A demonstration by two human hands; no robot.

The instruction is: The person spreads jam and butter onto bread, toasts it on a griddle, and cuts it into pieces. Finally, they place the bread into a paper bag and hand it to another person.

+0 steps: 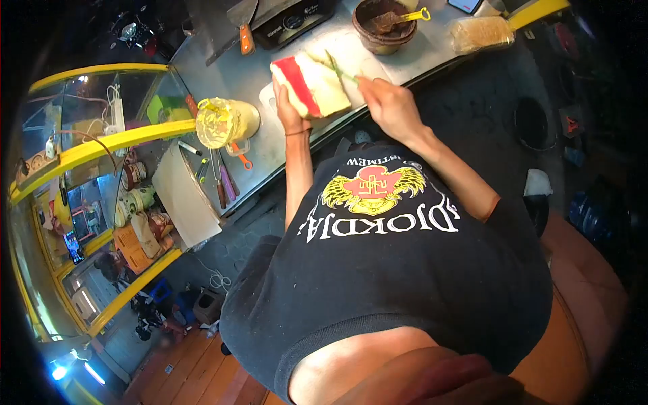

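- Nearest the camera, my neck (358, 358) is emerging from the collar of a black T-shirt (405, 283), its printed lettering appearing upside down.
- Left hand (291, 113): I am holding the bread (307, 88) by its left side, my fingers curling against the edge.
- Right hand (395, 109): I am gripping a slim green-handled knife (335, 64), its blade overlapping the bread's right part.
- Bread, pale with one red stripe: it is lying over a white board (372, 66) near the edge of the metal table (270, 148); whether it is touching the board, I cannot tell.
- Left of the bread, a tub of yellow cream (250, 121) is standing.
- Beyond my right hand, a brown bowl (378, 46) is containing a yellow-handled utensil (414, 15).
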